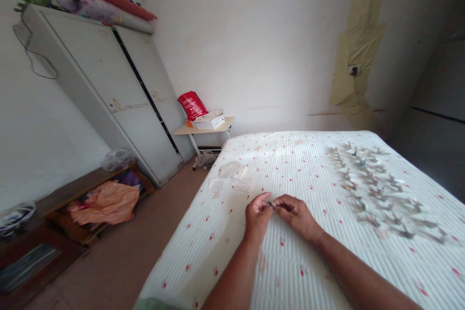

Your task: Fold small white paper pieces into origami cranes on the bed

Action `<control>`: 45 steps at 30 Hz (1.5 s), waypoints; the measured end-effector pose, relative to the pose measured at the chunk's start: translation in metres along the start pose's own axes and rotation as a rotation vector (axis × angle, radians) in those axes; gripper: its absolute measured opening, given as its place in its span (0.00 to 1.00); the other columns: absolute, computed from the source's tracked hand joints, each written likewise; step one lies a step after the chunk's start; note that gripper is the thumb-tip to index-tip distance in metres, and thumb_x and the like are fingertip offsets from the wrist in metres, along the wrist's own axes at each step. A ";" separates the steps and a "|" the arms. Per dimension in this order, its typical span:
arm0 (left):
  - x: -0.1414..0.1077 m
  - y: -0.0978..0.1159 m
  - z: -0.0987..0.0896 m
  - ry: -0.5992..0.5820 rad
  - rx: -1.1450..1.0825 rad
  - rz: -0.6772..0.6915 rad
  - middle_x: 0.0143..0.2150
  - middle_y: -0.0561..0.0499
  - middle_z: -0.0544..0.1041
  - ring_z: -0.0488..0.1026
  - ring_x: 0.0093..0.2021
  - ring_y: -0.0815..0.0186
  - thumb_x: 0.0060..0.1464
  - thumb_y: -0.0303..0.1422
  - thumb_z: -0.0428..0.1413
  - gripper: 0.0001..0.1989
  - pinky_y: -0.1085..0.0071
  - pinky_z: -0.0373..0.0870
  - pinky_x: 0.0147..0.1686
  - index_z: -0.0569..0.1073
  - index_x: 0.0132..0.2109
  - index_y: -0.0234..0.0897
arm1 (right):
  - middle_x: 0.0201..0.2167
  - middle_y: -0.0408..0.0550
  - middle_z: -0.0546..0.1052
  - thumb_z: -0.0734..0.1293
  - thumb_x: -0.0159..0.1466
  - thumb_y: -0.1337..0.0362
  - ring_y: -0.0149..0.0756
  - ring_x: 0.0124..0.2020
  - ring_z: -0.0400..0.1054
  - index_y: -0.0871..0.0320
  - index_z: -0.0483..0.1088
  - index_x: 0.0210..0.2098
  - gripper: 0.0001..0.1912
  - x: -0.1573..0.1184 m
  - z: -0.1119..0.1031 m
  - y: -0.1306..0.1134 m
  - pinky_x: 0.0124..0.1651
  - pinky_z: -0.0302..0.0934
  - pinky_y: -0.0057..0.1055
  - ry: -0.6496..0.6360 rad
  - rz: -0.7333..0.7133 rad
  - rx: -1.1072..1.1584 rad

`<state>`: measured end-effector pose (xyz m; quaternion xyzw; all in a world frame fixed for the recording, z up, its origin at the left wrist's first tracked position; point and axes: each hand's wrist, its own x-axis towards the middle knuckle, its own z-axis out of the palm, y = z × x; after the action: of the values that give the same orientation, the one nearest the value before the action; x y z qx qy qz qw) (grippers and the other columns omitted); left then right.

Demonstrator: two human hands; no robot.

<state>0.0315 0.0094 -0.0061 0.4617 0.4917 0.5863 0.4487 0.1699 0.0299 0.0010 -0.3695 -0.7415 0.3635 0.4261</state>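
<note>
Both hands together, fingertips meeting: left hand point(257, 215) and right hand point(296, 215) pinch a small metallic piece point(271, 206) between them, just above the bed. Too small to tell what it is, or which hand has the firmer hold. Under the hands is a ribbed white mattress cover point(290, 271) with red dots. To the right of the hands, a broad spread of grey and white pieces point(381, 193) lies in rough rows, blurred at this resolution. Ahead and left of the hands, loose paper sheets point(232, 170) sit on the same cover. Well ahead, past the bed, is a small side table point(201, 128) with a white box point(209, 122) and a red bag point(192, 105); left of that, a white metal wardrobe point(109, 92). Risks: fingertip-only grip on a tiny part, so a slip could lose it in the cover's ribs and dot pattern, or send it over the bed edge left of the hands to the brown floor point(119, 256). A wide right-forearm swing could drag the spread and mix the rows. Soft cover gives no firm base, so hard pressing could shift nearby pieces. Papers are light; a brush from the left arm could move them.
</note>
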 end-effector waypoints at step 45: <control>-0.004 0.009 0.008 -0.106 -0.001 -0.027 0.20 0.59 0.63 0.57 0.21 0.76 0.39 0.29 0.58 0.28 0.78 0.52 0.22 0.66 0.51 0.29 | 0.21 0.41 0.69 0.63 0.55 0.57 0.28 0.25 0.61 0.61 0.67 0.26 0.11 0.003 0.000 0.001 0.30 0.56 0.26 0.001 0.170 0.280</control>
<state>0.0391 0.0055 0.0025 0.4854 0.4731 0.5551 0.4821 0.1688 0.0328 0.0016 -0.3680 -0.6494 0.4979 0.4416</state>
